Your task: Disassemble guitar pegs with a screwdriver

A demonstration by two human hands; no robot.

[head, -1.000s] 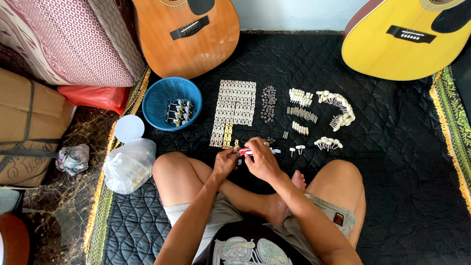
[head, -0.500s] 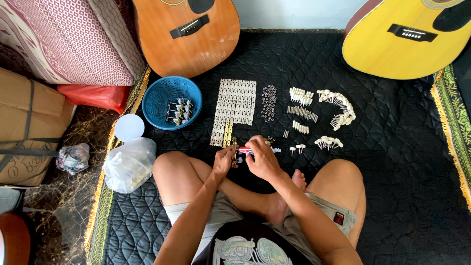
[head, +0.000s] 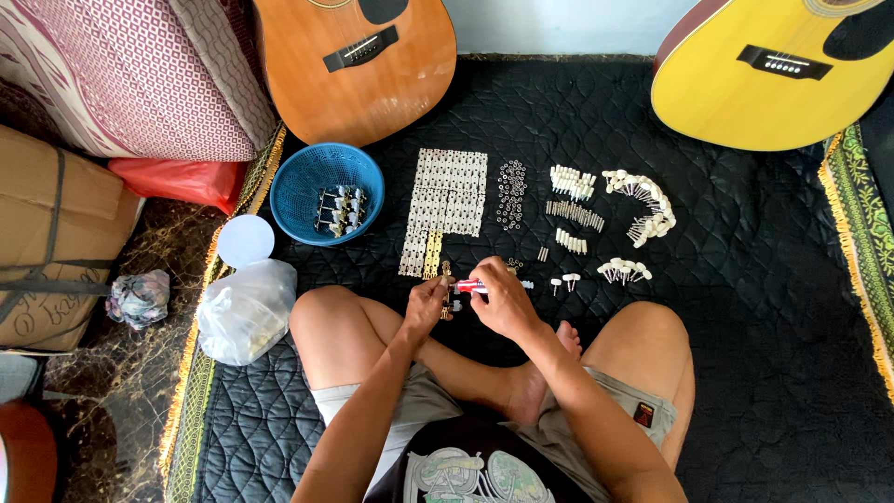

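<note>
I sit cross-legged on a black quilted mat (head: 745,354). My left hand (head: 426,305) pinches a small metal tuner part (head: 447,291) just above my knee. My right hand (head: 503,300) grips a red-handled screwdriver (head: 470,286), its tip pointing left at the part. The two hands nearly touch. Just beyond them lie rows of metal tuner plates (head: 445,207), a cluster of small dark washers (head: 511,193), short metal pins (head: 574,215) and white tuner knobs (head: 643,210).
A blue basket (head: 307,186) with assembled tuners (head: 339,209) stands at the left. A white lid (head: 246,240) and a clear plastic bag (head: 246,307) lie beside my left knee. A brown guitar (head: 358,65) and a yellow guitar (head: 773,74) lean at the back. A cardboard box (head: 51,237) is far left.
Both hands stay over the same spot with the screwdriver on the part; only tiny finger shifts show.
</note>
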